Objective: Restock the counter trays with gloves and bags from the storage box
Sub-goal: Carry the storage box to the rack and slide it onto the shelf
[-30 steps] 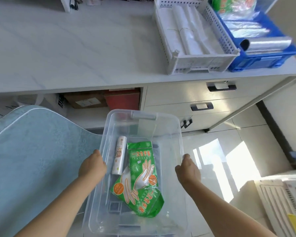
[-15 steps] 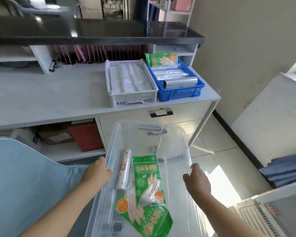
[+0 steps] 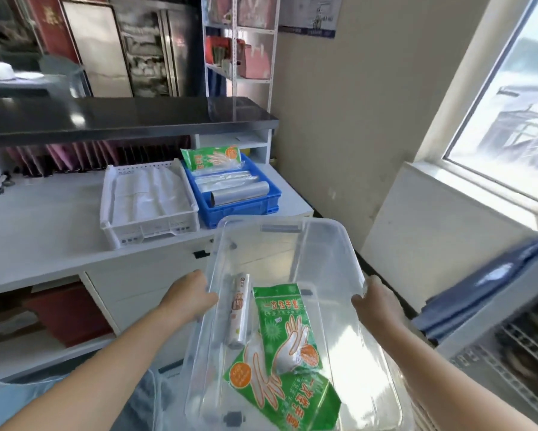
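I hold a clear plastic storage box [image 3: 323, 244] in front of me, raised to about counter height. My left hand [image 3: 189, 298] grips its left rim and my right hand [image 3: 374, 301] grips its right rim. Inside lie two green glove packs [image 3: 288, 325] [image 3: 289, 396] and a white bag roll [image 3: 239, 309]. On the counter stand a white tray [image 3: 151, 227] with flat white bags and a blue tray [image 3: 239, 209] holding a green glove pack [image 3: 211, 158] and clear bag rolls [image 3: 239, 192].
The white counter [image 3: 44, 231] has drawers below and a dark shelf [image 3: 121, 116] above. A window [image 3: 510, 113] and white ledge are on the right, with a blue cloth [image 3: 479, 281] over a wire rack. Red and brown boxes sit under the counter.
The box has risen from near the floor toward counter height, and my view has lifted and swung right. Both hands keep their grip on the rims.
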Demonstrator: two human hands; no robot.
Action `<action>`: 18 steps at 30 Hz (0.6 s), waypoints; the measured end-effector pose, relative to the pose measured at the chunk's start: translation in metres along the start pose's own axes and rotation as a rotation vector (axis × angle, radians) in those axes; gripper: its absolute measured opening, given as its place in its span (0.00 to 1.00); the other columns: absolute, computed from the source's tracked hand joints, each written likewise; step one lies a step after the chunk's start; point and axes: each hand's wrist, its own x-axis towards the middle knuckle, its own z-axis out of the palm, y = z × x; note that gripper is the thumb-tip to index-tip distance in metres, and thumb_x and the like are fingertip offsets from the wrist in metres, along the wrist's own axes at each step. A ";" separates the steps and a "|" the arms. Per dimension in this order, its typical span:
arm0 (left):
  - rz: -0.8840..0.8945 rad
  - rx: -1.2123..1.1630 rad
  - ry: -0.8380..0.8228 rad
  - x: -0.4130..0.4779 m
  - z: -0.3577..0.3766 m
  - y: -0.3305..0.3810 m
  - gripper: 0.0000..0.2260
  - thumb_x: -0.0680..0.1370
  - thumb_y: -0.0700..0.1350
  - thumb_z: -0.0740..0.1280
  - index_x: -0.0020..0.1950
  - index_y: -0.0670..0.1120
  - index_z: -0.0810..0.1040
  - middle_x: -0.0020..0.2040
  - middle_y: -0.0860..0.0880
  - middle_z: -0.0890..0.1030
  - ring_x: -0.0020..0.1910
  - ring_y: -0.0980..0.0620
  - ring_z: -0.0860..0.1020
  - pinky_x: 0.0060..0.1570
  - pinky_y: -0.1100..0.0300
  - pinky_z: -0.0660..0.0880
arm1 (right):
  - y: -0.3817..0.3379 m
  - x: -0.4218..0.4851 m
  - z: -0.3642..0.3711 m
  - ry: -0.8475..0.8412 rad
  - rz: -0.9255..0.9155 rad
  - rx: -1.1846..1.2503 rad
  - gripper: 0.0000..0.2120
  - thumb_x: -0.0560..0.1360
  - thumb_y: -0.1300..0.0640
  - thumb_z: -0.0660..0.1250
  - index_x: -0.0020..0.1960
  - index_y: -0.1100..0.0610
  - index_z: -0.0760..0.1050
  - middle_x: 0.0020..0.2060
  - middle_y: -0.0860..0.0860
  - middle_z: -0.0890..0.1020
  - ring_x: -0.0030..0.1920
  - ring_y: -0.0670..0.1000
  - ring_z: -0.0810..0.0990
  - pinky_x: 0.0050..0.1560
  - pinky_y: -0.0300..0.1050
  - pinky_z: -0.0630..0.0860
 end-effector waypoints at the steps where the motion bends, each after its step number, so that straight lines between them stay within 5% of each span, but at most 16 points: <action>1: 0.018 0.002 -0.011 0.011 0.000 0.012 0.11 0.66 0.44 0.62 0.27 0.46 0.61 0.24 0.51 0.67 0.18 0.54 0.70 0.21 0.63 0.57 | 0.006 0.009 -0.005 0.016 0.013 -0.010 0.07 0.73 0.57 0.62 0.45 0.56 0.63 0.35 0.51 0.71 0.34 0.53 0.69 0.27 0.42 0.61; 5: 0.096 -0.042 -0.058 0.062 0.000 0.064 0.09 0.66 0.42 0.62 0.27 0.46 0.64 0.23 0.51 0.70 0.19 0.54 0.69 0.21 0.64 0.58 | 0.027 0.054 -0.022 0.086 0.084 -0.058 0.07 0.72 0.57 0.62 0.44 0.55 0.64 0.36 0.52 0.71 0.36 0.56 0.69 0.33 0.45 0.65; 10: 0.207 -0.131 -0.140 0.135 -0.011 0.127 0.04 0.67 0.43 0.61 0.38 0.43 0.73 0.31 0.44 0.81 0.28 0.50 0.78 0.29 0.61 0.71 | 0.041 0.120 -0.056 0.142 0.162 -0.075 0.05 0.71 0.58 0.61 0.41 0.58 0.65 0.37 0.54 0.72 0.38 0.58 0.71 0.36 0.46 0.67; 14: 0.258 -0.141 -0.154 0.192 -0.021 0.175 0.07 0.66 0.42 0.62 0.28 0.45 0.69 0.21 0.48 0.76 0.23 0.52 0.75 0.24 0.63 0.66 | 0.044 0.172 -0.082 0.211 0.203 -0.099 0.04 0.71 0.60 0.61 0.42 0.59 0.66 0.37 0.55 0.71 0.38 0.58 0.70 0.37 0.47 0.67; 18: 0.288 -0.136 -0.133 0.248 -0.019 0.217 0.06 0.66 0.42 0.62 0.30 0.45 0.67 0.22 0.48 0.76 0.21 0.54 0.73 0.21 0.65 0.62 | 0.050 0.226 -0.099 0.252 0.222 -0.108 0.04 0.71 0.61 0.61 0.43 0.60 0.66 0.40 0.60 0.76 0.38 0.58 0.69 0.38 0.47 0.66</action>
